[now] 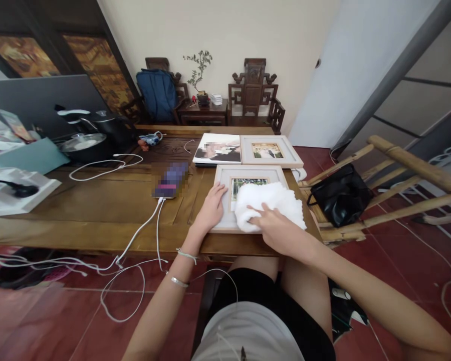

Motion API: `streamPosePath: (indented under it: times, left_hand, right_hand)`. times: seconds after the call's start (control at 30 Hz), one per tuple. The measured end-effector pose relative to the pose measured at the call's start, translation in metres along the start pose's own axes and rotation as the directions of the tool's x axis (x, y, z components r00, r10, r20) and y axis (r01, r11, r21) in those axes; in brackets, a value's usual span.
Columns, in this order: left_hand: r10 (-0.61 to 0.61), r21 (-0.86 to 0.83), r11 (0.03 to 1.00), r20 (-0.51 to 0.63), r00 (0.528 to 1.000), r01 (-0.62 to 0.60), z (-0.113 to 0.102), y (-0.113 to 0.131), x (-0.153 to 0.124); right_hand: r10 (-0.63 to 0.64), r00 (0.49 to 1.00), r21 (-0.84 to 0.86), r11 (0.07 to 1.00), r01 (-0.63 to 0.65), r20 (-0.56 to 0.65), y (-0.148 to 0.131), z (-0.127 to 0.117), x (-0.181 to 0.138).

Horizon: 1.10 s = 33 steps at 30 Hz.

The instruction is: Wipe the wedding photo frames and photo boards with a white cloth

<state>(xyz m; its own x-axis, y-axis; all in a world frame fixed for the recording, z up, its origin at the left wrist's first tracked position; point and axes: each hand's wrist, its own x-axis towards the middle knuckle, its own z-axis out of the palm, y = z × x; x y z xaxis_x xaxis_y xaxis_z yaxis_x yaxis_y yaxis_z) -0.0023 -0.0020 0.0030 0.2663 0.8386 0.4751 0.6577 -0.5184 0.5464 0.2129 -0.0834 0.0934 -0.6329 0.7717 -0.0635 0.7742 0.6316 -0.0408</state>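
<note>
A white photo frame (pixel 248 174) lies flat near the front edge of the wooden table (pixel 97 205). My left hand (pixel 211 206) rests flat on the frame's left border, fingers stretched out. My right hand (pixel 274 228) presses a fluffy white cloth (pixel 274 200) onto the frame's glass, fingers extended on the cloth. The cloth covers most of the picture. Behind it lie a second white frame (pixel 270 150) and an unframed photo print (pixel 218 149).
A phone (pixel 170 180) on a white charging cable (pixel 135 235) lies left of the frame. Pots (pixel 86 143), a white box (pixel 15 193) and papers fill the table's left. A black bag (pixel 340 193) sits on a bamboo chair (pixel 398 195) at right. Carved chairs stand at the wall.
</note>
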Motion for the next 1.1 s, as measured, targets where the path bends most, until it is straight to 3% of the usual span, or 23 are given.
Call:
streamPosePath:
  times: [0.1,0.2,0.3,0.4,0.53,0.67,0.8,0.93,1.1]
  left_hand:
    - [0.008,-0.012,1.000,0.009,1.000,-0.008,0.000,-0.002,-0.001]
    - [0.016,-0.014,1.000,0.013,1.000,-0.016,0.000,-0.004,-0.001]
    - [0.021,-0.003,1.000,0.019,1.000,-0.021,-0.001,-0.004,0.000]
    - [0.018,0.000,1.000,0.014,1.000,-0.018,0.000,-0.004,0.000]
    - [0.013,-0.012,1.000,-0.010,1.000,-0.013,0.002,-0.003,0.001]
    - [0.014,-0.006,1.000,-0.032,0.999,-0.014,0.003,-0.001,0.001]
    - [-0.014,0.040,0.999,-0.004,1.000,0.014,0.003,0.001,0.000]
    - [-0.040,0.059,0.998,0.047,0.998,0.037,0.002,0.002,-0.001]
    - [-0.022,0.051,0.999,0.038,0.999,0.021,0.002,0.001,-0.001]
  right_hand:
    - [0.057,0.994,0.043,0.998,-0.053,-0.089,0.035,0.019,0.029]
    - [0.124,0.959,0.095,0.990,-0.103,-0.254,0.080,0.026,0.063]
    - [0.165,0.952,0.076,0.986,-0.150,-0.258,0.106,0.021,0.088]
    - [0.136,0.977,-0.027,0.989,-0.142,-0.163,0.098,0.016,0.093]
    - [0.102,0.994,-0.118,0.987,-0.106,-0.033,0.062,0.012,0.063]
    - [-0.004,0.989,-0.035,0.999,0.009,0.150,0.033,-0.008,0.023]
    - [-0.105,0.961,0.068,0.994,0.090,0.258,0.016,-0.030,0.008]
    - [-0.072,0.987,0.081,0.995,0.061,0.145,0.022,-0.015,0.025]
    - [0.077,0.987,-0.055,0.995,-0.086,-0.143,0.069,0.014,0.071]
